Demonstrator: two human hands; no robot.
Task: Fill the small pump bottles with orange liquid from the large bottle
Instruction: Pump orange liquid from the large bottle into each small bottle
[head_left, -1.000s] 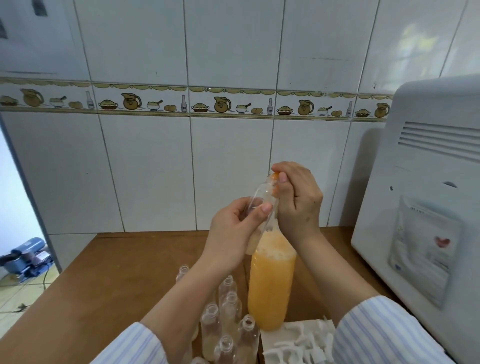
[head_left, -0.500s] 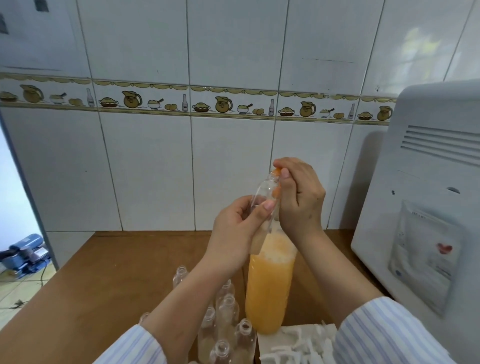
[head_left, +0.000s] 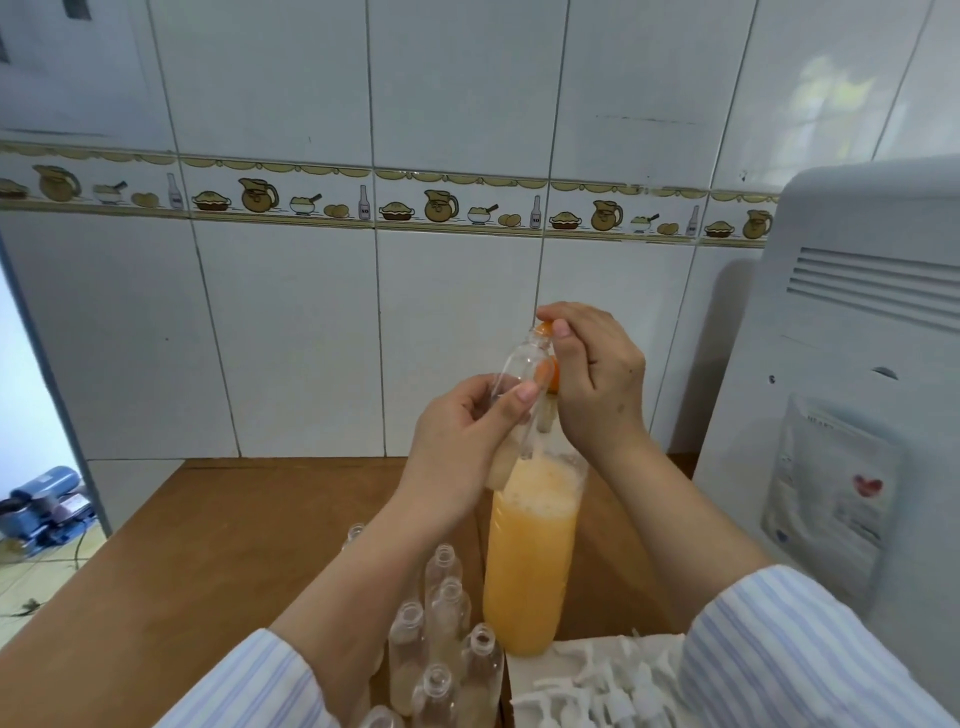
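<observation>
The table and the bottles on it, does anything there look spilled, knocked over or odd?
Nothing stands out. No spill shows on the wooden table. The uncapped small bottles and the large bottle look upright. Foam tops the orange liquid.

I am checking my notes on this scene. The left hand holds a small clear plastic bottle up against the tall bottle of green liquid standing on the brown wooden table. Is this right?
Not quite. The head view shows the liquid in the tall clear plastic bottle is orange, not green. The rest holds: the left hand holds the small clear plastic bottle, and the tall one stands on the brown wooden table.
</observation>
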